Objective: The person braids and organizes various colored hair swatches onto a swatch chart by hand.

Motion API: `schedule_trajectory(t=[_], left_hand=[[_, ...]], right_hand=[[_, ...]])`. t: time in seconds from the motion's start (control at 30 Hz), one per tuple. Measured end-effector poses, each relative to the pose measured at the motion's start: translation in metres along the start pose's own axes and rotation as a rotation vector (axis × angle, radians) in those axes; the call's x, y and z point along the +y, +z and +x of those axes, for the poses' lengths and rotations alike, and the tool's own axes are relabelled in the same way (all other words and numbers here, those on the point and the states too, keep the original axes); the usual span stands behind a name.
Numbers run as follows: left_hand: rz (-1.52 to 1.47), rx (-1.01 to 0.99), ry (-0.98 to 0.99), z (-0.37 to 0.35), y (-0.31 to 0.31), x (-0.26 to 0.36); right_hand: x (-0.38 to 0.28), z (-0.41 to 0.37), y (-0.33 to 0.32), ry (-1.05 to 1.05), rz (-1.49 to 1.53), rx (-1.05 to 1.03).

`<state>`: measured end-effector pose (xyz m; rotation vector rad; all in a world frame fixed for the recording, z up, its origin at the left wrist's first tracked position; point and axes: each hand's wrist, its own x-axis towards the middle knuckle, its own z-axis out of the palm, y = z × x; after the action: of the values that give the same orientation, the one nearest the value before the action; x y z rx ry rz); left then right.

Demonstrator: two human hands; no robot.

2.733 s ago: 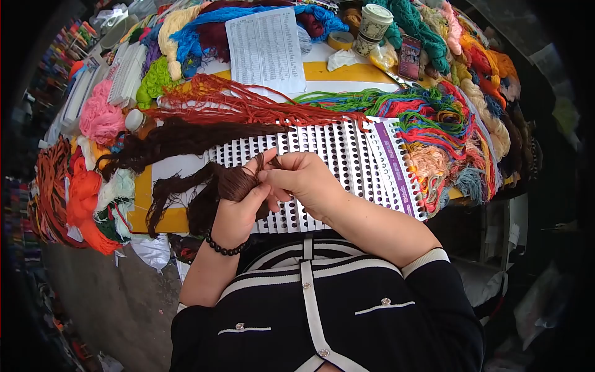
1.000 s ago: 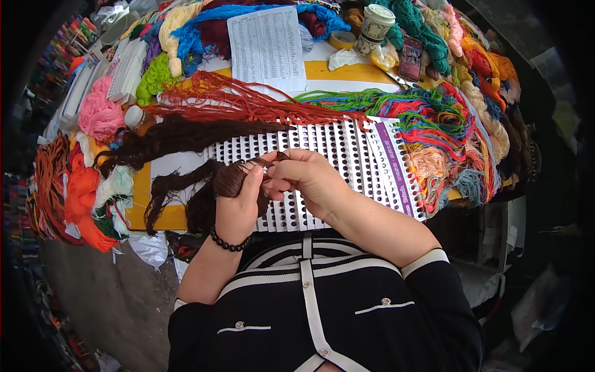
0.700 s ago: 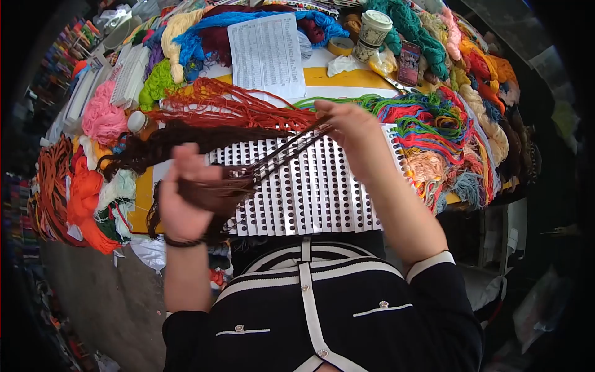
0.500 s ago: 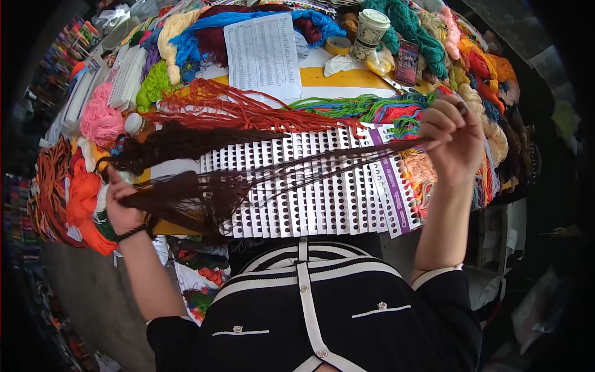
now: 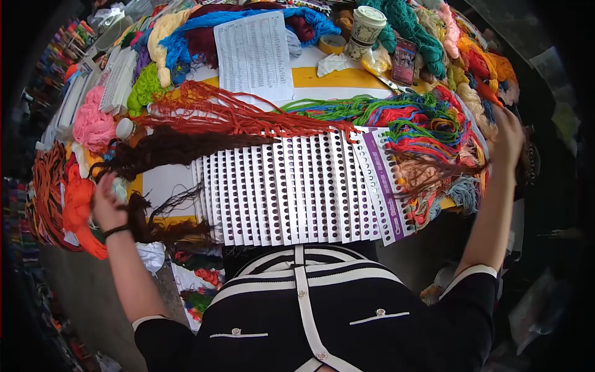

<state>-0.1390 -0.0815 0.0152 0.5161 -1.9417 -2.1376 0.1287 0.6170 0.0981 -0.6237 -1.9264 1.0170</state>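
At the far left edge of the bench (image 5: 328, 77), a heap of orange yarn (image 5: 77, 211) hangs over the side. Just beside it is the left hand (image 5: 108, 201), a bead bracelet on the wrist. Its fingers are curled tight around a brown thread bundle (image 5: 164, 228), whose loose ends spread out over the near edge of the bench.

Up from that, a second dark brown skein (image 5: 180, 146) and a red thread bundle (image 5: 235, 115) lie side by side across the bench, their ends reaching onto the perforated cards (image 5: 291, 186). These white cards fill the middle in a fanned stack, with 1 purple-edged card (image 5: 384, 180) at their right end. Behind them lie a printed sheet (image 5: 254, 56) and a paper cup (image 5: 365, 23).

To the right, mixed coloured threads (image 5: 427, 121) are piled on the cards' corner. A few brown strands (image 5: 434, 166) stretch across this pile, well apart from the bundle, to the right hand (image 5: 508, 139), raised at the far right. It is seen from the back, fingers closed on the strands' ends, though the fingertips are blurred.
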Motion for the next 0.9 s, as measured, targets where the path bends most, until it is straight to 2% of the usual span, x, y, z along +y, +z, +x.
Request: schedule_trajectory(t=[0.03, 0.07, 0.1, 0.13, 0.17, 0.2, 0.23, 0.27, 0.3, 0.4, 0.47, 0.5, 0.57, 0.63, 0.7, 0.8, 0.87, 0.9], left_hand=[[-0.032, -0.175, -0.125, -0.031, 0.044, 0.004], [-0.06, -0.307, -0.248, -0.055, 0.082, 0.0], [-0.035, -0.416, -0.371, -0.08, 0.118, -0.001], [-0.097, -0.577, -0.502, -0.092, 0.143, -0.014], [-0.128, -0.738, -0.631, -0.104, 0.166, -0.024], [-0.114, -0.784, -0.74, -0.116, 0.189, -0.032], [-0.084, -0.823, -0.762, -0.124, 0.205, -0.047], [-0.046, -0.854, -0.795, -0.133, 0.22, -0.056], [0.046, -0.887, -0.748, -0.14, 0.23, -0.062], [0.184, -0.862, -0.664, -0.154, 0.247, -0.07], [0.154, -0.863, -0.594, -0.156, 0.255, -0.08], [0.125, -0.86, -0.522, -0.158, 0.259, -0.082], [0.114, -0.874, -0.498, -0.16, 0.263, -0.088], [0.257, -0.908, -0.286, -0.155, 0.269, -0.103], [0.279, -0.895, -0.286, -0.155, 0.272, -0.105], [0.313, -0.904, -0.281, -0.158, 0.273, -0.101], [0.392, -0.939, -0.214, -0.159, 0.273, -0.098], [0.393, -0.937, -0.217, -0.158, 0.273, -0.1]], right_hand=[[-0.01, -0.014, 0.037, 0.059, 0.044, -0.099], [-0.05, -0.043, 0.083, 0.311, -0.118, -0.219], [-0.029, -0.06, 0.115, 0.157, 0.03, -0.526], [-0.036, -0.08, 0.151, 0.186, -0.06, -0.75], [-0.024, -0.104, 0.185, 0.217, 0.046, -0.885], [-0.047, -0.117, 0.203, 0.22, -0.002, -1.009], [-0.033, -0.131, 0.228, 0.138, 0.005, -1.018], [-0.038, -0.137, 0.242, 0.169, -0.054, -1.038], [-0.031, -0.142, 0.257, 0.062, -0.117, -1.013], [-0.02, -0.146, 0.276, 0.101, -0.221, -1.003], [-0.015, -0.145, 0.281, 0.352, -0.098, -1.099], [-0.013, -0.144, 0.282, 0.357, -0.101, -1.1], [-0.011, -0.141, 0.283, 0.489, -0.037, -1.099], [-0.015, -0.138, 0.283, 0.561, 0.004, -1.092], [-0.013, -0.137, 0.284, 0.635, 0.046, -1.083], [0.001, -0.145, 0.292, 0.552, -0.056, -1.109], [0.002, -0.151, 0.295, 0.111, -0.21, -1.05], [0.001, -0.152, 0.293, 0.112, -0.209, -1.052]])
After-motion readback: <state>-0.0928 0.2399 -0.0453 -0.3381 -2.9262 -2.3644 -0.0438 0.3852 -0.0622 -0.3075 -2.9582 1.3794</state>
